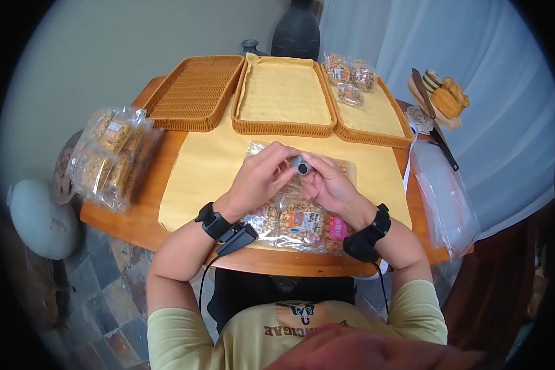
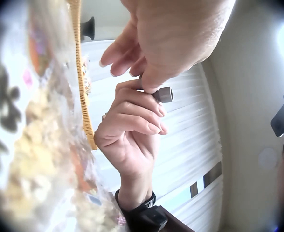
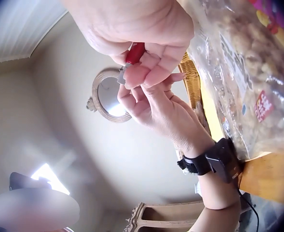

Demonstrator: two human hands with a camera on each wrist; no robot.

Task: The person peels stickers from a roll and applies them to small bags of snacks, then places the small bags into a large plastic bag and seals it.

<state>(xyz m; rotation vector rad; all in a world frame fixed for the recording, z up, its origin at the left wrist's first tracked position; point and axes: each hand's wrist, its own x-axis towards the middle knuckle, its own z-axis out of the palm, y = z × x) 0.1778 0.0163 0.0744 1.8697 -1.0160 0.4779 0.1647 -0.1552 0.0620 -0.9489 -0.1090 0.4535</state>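
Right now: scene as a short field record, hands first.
left hand: left hand pinches the small grey cylinder
right hand: right hand grips the same tool, red body showing in the right wrist view
under hands: clear bag of snack packets on a yellow cloth
trays: three wicker trays; the right tray holds packets
table left: stack of snack packets

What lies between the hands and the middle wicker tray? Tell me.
In the head view, only bare yellow cloth lies between the hands and the middle wicker tray.

right hand (image 3: 142, 34) pinching red tool (image 3: 134, 52); snack bag (image 3: 248, 77)
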